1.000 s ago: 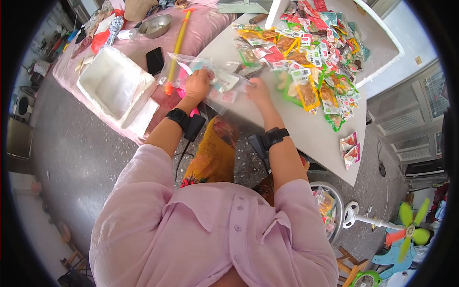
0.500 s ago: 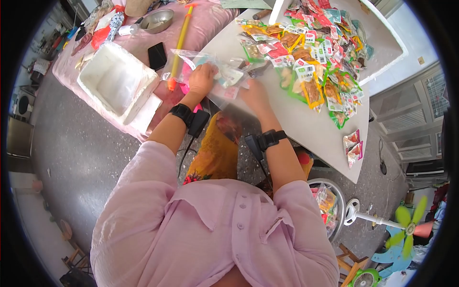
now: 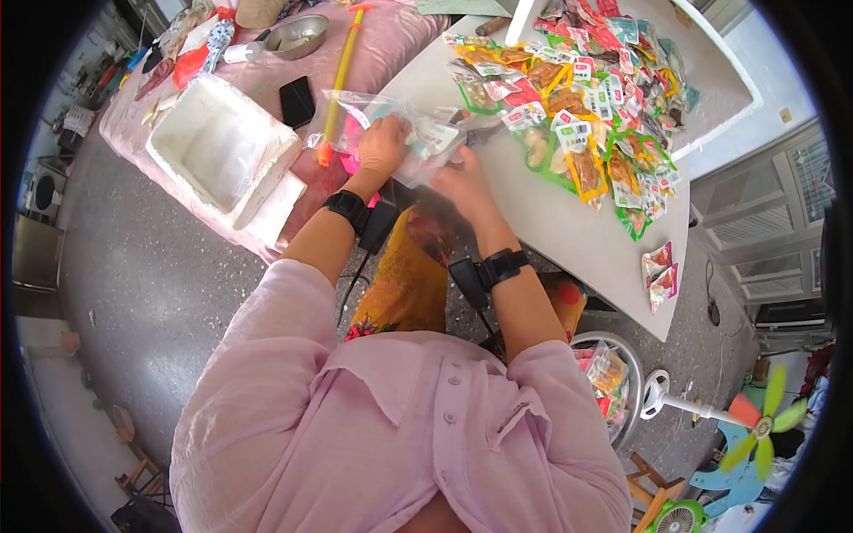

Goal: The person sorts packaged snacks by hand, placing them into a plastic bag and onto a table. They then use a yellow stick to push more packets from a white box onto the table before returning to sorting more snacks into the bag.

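A clear plastic bag (image 3: 429, 158) with small flat packets showing through it lies at the table's left corner. My left hand (image 3: 382, 149) is over the bag's middle, its fingers curled down on the plastic. At the bag's lower right edge, my right hand (image 3: 464, 188) has its thumb raised and its fingers closed at the plastic; the fingertips are partly hidden. Beyond it a pile of sealed food packets (image 3: 582, 164) covers much of the white table (image 3: 569, 231). Two small packets (image 3: 659, 277) lie apart near the right edge.
A white foam box (image 3: 200, 147) stands on the pink-covered surface at left, beside a phone (image 3: 296, 102), a yellow pole (image 3: 345, 75) and a metal bowl (image 3: 296, 37). More packets fill a tilted white foam box (image 3: 724, 115) and a metal basin (image 3: 633, 382) below. A fan (image 3: 762, 426) turns at lower right.
My right hand has moved slightly down and left, tilting at the bag's edge. The bag's right side has shifted a little with it. My left hand stays on the bag.
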Motion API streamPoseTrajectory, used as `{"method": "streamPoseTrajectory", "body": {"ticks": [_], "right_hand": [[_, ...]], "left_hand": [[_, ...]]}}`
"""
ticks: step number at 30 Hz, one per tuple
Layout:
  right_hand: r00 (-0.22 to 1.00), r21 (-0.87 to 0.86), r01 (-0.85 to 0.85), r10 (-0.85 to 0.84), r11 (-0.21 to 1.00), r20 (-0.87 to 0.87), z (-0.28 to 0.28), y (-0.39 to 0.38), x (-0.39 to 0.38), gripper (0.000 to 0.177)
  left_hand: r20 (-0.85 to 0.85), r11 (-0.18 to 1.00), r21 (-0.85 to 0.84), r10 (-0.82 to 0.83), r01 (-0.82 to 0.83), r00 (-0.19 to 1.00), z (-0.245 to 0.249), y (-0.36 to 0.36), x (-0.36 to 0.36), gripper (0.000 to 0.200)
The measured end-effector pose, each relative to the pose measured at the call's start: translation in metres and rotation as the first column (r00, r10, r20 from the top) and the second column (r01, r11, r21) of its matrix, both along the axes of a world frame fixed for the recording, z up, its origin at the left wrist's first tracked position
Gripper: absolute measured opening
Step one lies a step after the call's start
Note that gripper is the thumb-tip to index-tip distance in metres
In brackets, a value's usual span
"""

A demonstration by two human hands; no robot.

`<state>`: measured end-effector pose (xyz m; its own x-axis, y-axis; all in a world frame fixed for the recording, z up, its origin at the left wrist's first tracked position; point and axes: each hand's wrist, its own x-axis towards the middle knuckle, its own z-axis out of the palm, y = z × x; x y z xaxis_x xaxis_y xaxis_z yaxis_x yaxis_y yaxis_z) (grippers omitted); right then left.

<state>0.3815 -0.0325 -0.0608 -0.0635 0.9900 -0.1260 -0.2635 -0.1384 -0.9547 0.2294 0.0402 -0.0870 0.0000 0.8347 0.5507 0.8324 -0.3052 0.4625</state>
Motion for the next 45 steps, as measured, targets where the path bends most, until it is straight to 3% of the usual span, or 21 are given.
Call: {"method": "streamPoseTrajectory", "body": {"ticks": [3,9,12,15,19,22,24,29,30,33,36,40,42,45], "right_hand": [[0.994,0.019,0.064,-0.066,0.998,0.086,-0.001,-0.001,-0.004,0.064],[0.897,0.104,0.2,-0.225,0.974,0.38,-0.01,0.013,-0.005,0.042],[0.774,0.313,0.203,-0.348,0.928,0.528,-0.027,0.027,0.022,0.031],[0.938,0.021,0.134,-0.133,0.991,0.32,0.022,0.0,0.063,0.027],[0.821,-0.033,0.095,-0.06,0.995,0.567,0.016,-0.015,0.146,0.024],[0.838,-0.095,0.059,0.002,0.994,0.545,0.019,-0.04,0.193,0.022],[0.846,-0.014,0.145,-0.117,0.989,0.521,0.011,-0.05,0.217,0.021],[0.744,0.097,0.263,-0.266,0.96,0.613,-0.008,-0.074,0.22,0.033],[0.641,0.179,0.229,-0.287,0.957,0.712,-0.013,-0.076,0.217,0.037],[0.513,0.177,0.203,-0.259,0.963,0.818,-0.012,-0.083,0.208,0.037],[0.686,0.055,0.249,-0.217,0.967,0.694,0.0,-0.091,0.203,0.034],[0.928,0.011,0.278,-0.272,0.96,0.254,0.008,-0.108,0.202,0.028],[0.964,-0.005,0.268,-0.268,0.964,0.009,0.006,-0.114,0.201,0.025],[0.937,-0.044,0.289,-0.292,0.956,-0.193,0.034,-0.127,0.185,0.023]], "left_hand": [[-0.016,1.0,-0.003,0.007,-0.007,1.0,-0.001,0.002,0.0,0.01],[-0.01,1.0,-0.015,-0.013,0.013,1.0,0.006,-0.004,0.001,0.012],[-0.005,1.0,-0.01,-0.013,0.013,1.0,-0.003,0.004,-0.002,0.012],[-0.018,0.998,-0.059,-0.011,0.01,1.0,0.004,0.0,0.0,0.013],[-0.051,0.992,-0.114,-0.057,0.051,0.997,0.007,0.003,0.004,0.014],[-0.031,0.981,-0.17,-0.104,0.097,0.994,0.011,0.01,0.012,0.014],[-0.031,0.974,-0.194,-0.122,0.114,0.992,0.009,0.018,0.017,0.015],[-0.008,0.993,-0.054,-0.101,0.1,0.995,0.025,0.018,0.033,0.017],[-0.01,0.994,-0.015,-0.106,0.106,0.994,0.033,0.015,0.035,0.017],[-0.032,0.973,0.165,-0.16,0.163,0.987,0.052,-0.006,0.049,0.013],[-0.142,0.926,0.253,-0.251,0.28,0.958,0.073,-0.04,0.061,0.01],[-0.219,0.907,0.141,-0.362,0.396,0.906,0.08,-0.089,0.08,0.013],[-0.233,0.877,0.087,-0.442,0.472,0.866,0.068,-0.107,0.092,0.014],[-0.123,0.832,-0.056,-0.555,0.552,0.823,0.062,-0.133,0.11,0.022]]}}
